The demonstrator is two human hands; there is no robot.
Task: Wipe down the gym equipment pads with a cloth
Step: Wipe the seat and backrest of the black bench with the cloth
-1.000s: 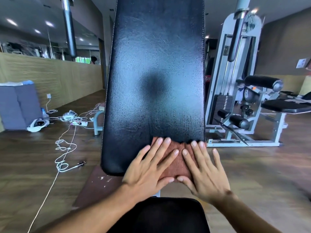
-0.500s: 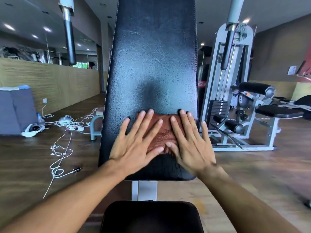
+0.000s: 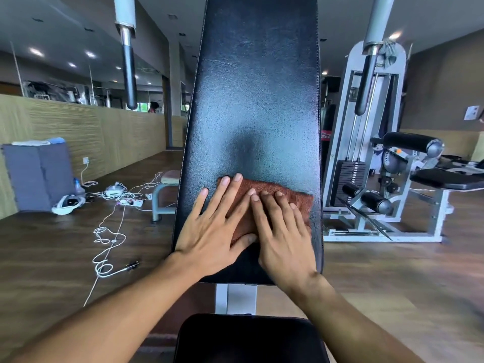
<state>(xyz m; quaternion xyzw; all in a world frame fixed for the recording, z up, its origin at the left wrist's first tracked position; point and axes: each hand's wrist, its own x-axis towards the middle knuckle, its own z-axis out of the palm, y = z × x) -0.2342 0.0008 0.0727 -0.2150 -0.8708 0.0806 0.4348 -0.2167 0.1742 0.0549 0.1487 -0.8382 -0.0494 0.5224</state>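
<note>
Black vinyl covers the tilted back pad [image 3: 258,87]. Low on it, a rust cloth [image 3: 285,196] is pressed flat by the left hand [image 3: 212,231] and right hand [image 3: 284,237], fingers extended, nothing gripped.

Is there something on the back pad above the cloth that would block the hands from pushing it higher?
Nothing visible does. Both the left hand and right hand lie flat on the brown cloth, low on the back pad. The pad's surface above the cloth is bare.
</note>
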